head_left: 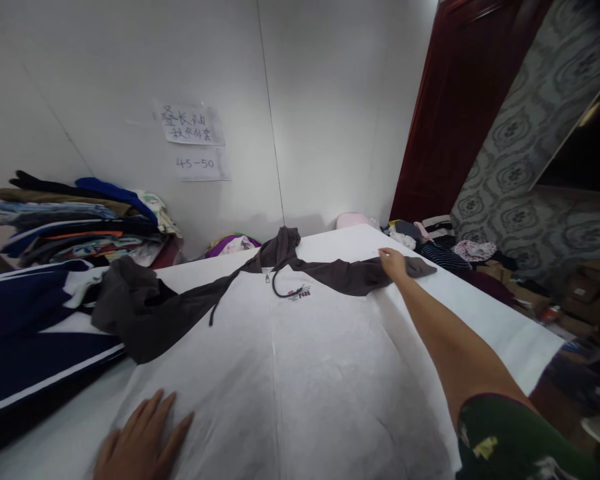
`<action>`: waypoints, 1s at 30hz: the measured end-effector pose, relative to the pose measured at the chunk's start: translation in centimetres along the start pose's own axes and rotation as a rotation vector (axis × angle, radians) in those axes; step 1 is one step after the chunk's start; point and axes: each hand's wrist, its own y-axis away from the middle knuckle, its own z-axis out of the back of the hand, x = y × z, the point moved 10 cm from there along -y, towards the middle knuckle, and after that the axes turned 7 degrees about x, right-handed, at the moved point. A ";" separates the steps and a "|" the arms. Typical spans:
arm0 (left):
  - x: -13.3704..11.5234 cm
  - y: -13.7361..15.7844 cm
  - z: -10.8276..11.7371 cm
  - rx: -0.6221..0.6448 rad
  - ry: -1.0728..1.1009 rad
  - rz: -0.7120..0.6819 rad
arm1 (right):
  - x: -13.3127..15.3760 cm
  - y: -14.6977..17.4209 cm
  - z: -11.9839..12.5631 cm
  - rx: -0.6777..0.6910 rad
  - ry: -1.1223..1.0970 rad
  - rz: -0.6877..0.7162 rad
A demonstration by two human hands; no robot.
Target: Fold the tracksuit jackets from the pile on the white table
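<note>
Overall, the white table (500, 337) bears one hooded jacket (325, 380), laid front up before me with its hood end away from me. Its white body looks soft and of middling weight, creased lightly across the front; I judge it limp, not fragile, and unlikely to slip from a bare palm. To my left lies a navy garment (45, 360) with white stripes. Of the dark sleeves, the left-side sleeve (165, 320) is heaped in loose folds near that garment and should sag if raised by one point; the right-side sleeve (345, 275) reaches outward, fairly straight. The hood (283, 243) is crumpled at the neck, the thickest part, I judge, and springy. My left hand (143, 440) rests palm down on the body, fingers spread, gripping nothing. My right hand (393, 263) pinches the right-side sleeve narrowly, short of its end. Sound holds: cuffs, shoulder seams, side edges. Poor holds: the loose drawstring (280, 290) and the small zip pull (267, 278).
</note>
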 end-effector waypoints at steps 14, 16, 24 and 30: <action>1.0 0.3 -1.3 0.011 -0.066 -0.019 | 14.6 -2.6 -16.1 0.366 0.272 0.176; 1.2 0.4 -1.4 0.003 -0.039 -0.016 | 14.3 -2.7 -15.9 0.308 0.296 0.184; 0.5 0.6 -0.6 0.026 -0.045 0.006 | 14.9 -1.3 -15.2 0.259 0.321 0.263; -0.1 0.6 -0.2 0.040 -0.083 0.015 | 14.9 4.1 -15.1 0.362 0.259 0.535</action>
